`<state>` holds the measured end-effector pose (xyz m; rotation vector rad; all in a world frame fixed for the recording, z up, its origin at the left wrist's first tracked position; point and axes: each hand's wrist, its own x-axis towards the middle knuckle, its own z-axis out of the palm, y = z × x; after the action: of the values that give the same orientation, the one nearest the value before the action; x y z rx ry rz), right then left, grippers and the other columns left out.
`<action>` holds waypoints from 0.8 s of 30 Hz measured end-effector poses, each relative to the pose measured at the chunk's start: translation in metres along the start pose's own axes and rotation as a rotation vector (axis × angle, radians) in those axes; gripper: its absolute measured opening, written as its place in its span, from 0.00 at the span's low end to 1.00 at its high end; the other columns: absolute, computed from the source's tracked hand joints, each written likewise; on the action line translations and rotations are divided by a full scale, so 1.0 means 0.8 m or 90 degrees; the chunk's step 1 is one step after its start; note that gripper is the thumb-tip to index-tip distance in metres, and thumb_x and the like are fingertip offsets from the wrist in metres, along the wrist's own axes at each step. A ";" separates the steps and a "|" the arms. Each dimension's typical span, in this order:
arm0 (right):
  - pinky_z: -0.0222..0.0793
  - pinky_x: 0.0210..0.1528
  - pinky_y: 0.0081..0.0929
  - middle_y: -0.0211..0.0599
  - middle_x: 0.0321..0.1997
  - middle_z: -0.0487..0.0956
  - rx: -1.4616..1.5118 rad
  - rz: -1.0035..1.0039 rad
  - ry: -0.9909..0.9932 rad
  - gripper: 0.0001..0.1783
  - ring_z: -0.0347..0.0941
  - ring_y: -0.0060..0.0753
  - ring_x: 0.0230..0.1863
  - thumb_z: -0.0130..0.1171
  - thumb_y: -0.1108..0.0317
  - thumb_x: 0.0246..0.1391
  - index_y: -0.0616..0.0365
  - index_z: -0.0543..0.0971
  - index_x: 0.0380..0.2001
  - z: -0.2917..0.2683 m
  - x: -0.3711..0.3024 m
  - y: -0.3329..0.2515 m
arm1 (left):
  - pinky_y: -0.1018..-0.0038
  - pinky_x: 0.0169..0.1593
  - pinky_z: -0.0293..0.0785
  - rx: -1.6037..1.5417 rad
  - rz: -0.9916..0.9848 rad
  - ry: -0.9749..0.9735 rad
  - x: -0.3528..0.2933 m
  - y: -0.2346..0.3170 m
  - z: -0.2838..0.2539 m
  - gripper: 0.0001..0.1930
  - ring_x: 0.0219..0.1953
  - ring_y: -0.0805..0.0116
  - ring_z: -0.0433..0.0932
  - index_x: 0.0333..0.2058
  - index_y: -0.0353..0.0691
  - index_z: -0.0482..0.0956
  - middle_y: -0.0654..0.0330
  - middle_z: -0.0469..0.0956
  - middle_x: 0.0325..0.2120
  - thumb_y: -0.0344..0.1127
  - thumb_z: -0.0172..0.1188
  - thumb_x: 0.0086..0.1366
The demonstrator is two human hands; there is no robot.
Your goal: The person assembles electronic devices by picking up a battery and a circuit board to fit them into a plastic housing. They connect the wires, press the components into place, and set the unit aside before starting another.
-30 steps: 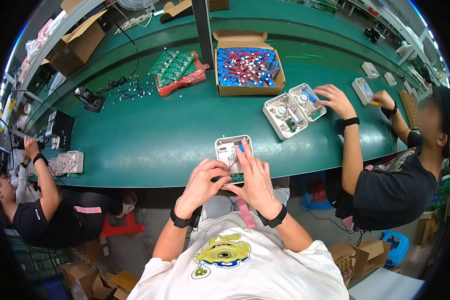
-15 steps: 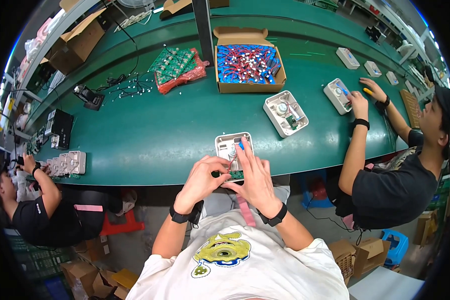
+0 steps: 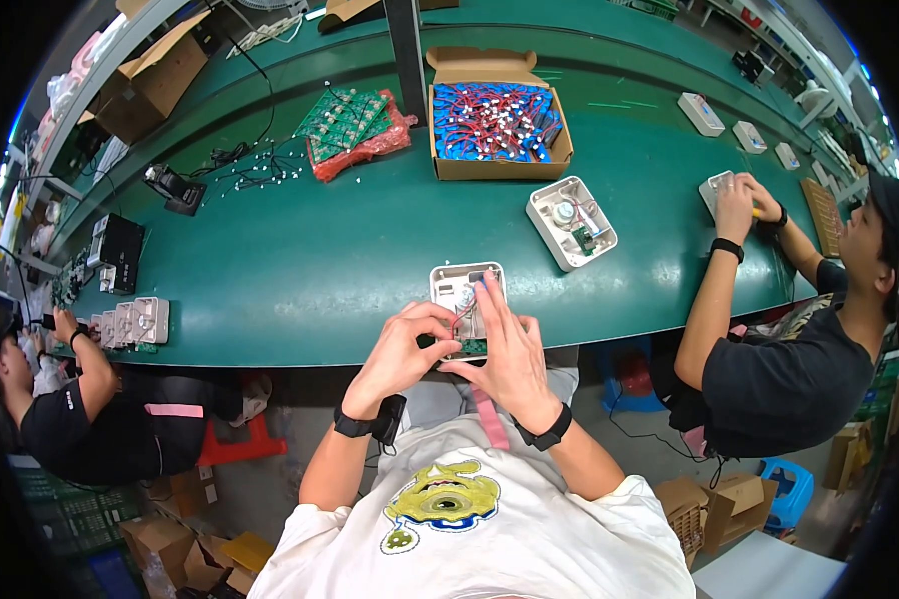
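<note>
View: wide fisheye camera on my head, left of a pair | Facing: down past my shirt [image 3: 469, 499] to the green table [image 3: 300, 270] | Near: my left hand [image 3: 402, 345], right hand [image 3: 510, 349]

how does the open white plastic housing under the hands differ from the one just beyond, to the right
The left hand and right hand partly cover the near white plastic housing; the far white plastic housing lies untouched. The near one sits roughly straight, the far one turned at an angle. Both hold green circuit boards.

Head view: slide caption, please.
Left hand and right hand at an open white rectangular plastic housing on a green tabletop.
</note>
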<state>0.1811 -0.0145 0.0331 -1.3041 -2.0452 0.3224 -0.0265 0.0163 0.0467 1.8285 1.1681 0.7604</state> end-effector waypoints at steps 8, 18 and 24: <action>0.68 0.53 0.36 0.55 0.82 0.60 -0.045 -0.001 0.032 0.71 0.78 0.43 0.63 0.87 0.49 0.33 0.63 0.58 0.76 0.012 0.005 0.003 | 0.64 0.49 0.77 0.015 0.066 0.042 0.000 -0.008 -0.001 0.05 0.44 0.60 0.79 0.32 0.35 0.88 0.60 0.85 0.43 0.27 0.75 0.58; 0.67 0.48 0.32 0.54 0.82 0.60 -0.046 -0.005 0.082 0.71 0.82 0.32 0.43 0.87 0.50 0.32 0.63 0.58 0.77 0.032 -0.007 -0.002 | 0.63 0.48 0.75 0.052 0.082 0.047 -0.012 -0.007 0.002 0.04 0.42 0.56 0.77 0.31 0.32 0.86 0.59 0.81 0.37 0.25 0.73 0.58; 0.66 0.50 0.34 0.55 0.82 0.61 -0.025 0.038 0.066 0.70 0.80 0.36 0.55 0.87 0.51 0.33 0.62 0.59 0.76 0.032 -0.010 -0.012 | 0.63 0.46 0.76 0.042 0.090 0.074 -0.020 -0.009 0.005 0.05 0.41 0.57 0.78 0.31 0.33 0.86 0.59 0.80 0.37 0.24 0.74 0.57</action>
<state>0.1597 -0.0223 0.0157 -1.3787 -1.9385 0.2369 -0.0327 0.0018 0.0372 1.9591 1.1584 0.9300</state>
